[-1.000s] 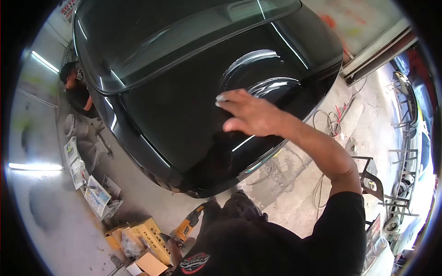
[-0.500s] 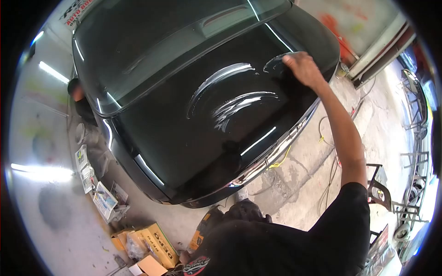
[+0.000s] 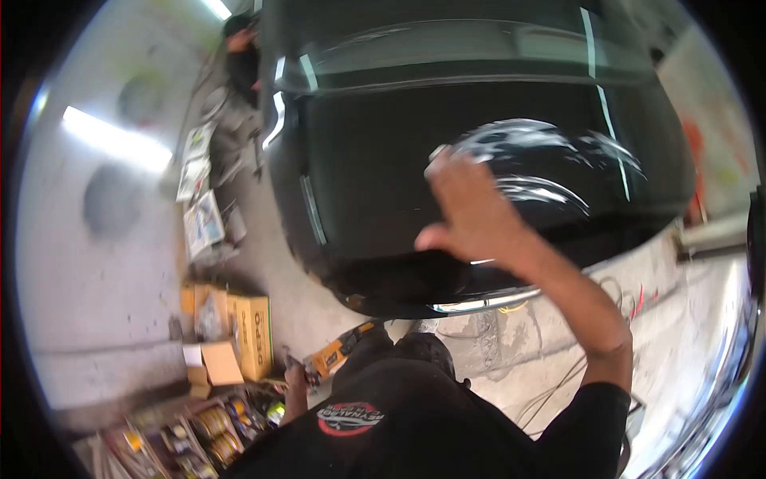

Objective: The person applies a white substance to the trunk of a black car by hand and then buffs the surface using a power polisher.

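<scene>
A glossy black car trunk lid fills the upper middle of the view. White smears of a creamy paste arc across its right half. Over the lid, my right hand is stretched flat, thumb apart from the fingers, with white on the fingertips. Whether the palm touches the paint is hard to tell. Low at my left side, my left hand is closed around the end of a yellow-and-black power tool, partly hidden by my body.
Cardboard boxes and a box of bottles and cans stand at lower left. Newspapers lie along the wall. Another person is beside the car's far left side. Cables run over the floor at right.
My right hand has swept from the lid's right side to the left, past the white smears, which now look more spread. The camera view has turned, bringing my left hand more into sight.
</scene>
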`<state>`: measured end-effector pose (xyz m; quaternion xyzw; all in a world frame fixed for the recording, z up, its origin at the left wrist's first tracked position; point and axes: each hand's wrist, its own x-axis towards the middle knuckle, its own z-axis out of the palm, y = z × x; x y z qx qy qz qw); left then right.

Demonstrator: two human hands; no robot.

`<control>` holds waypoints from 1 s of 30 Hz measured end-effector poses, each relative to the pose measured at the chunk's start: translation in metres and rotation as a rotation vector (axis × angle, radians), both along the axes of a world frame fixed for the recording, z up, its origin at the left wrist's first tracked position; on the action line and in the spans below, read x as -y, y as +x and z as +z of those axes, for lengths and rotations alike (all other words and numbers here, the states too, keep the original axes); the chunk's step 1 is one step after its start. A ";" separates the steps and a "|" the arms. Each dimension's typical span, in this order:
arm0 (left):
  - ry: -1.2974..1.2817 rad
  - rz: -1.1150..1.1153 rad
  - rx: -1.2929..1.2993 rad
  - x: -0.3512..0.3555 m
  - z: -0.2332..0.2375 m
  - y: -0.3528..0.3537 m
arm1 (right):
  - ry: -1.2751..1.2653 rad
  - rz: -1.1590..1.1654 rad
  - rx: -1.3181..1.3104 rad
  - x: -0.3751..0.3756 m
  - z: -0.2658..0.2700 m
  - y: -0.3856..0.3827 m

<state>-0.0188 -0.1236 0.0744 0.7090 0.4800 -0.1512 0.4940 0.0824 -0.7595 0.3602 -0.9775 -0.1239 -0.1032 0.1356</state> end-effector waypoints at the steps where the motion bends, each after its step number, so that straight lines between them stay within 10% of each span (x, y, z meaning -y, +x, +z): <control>1: -0.090 0.069 0.065 -0.022 -0.016 -0.004 | 0.085 0.114 -0.020 -0.038 -0.007 -0.001; 4: -0.113 0.101 0.042 -0.008 -0.026 -0.009 | 0.101 0.211 -0.183 -0.066 0.024 0.017; 6: -0.118 0.052 0.056 -0.005 -0.025 -0.014 | 0.040 -0.022 0.238 -0.042 0.015 0.037; 10: -0.179 0.123 0.071 -0.021 -0.016 -0.026 | 0.039 -0.437 0.143 0.014 0.006 0.065; 14: -0.228 0.262 -0.003 -0.023 -0.005 -0.003 | -0.052 0.124 -0.048 -0.075 -0.002 0.011; 17: -0.263 0.325 0.027 -0.058 -0.034 0.022 | -0.009 0.026 -0.132 -0.101 0.006 -0.007; 20: -0.386 0.224 0.021 -0.107 -0.053 0.045 | -0.135 -0.538 -0.044 -0.076 -0.005 -0.011; 26: -0.582 -0.090 -0.036 -0.154 -0.019 0.118 | -0.056 -0.341 -0.341 -0.193 0.003 -0.048; 30: -0.316 -0.449 0.080 -0.203 -0.038 0.166 | -0.076 -0.919 0.079 -0.134 -0.039 -0.055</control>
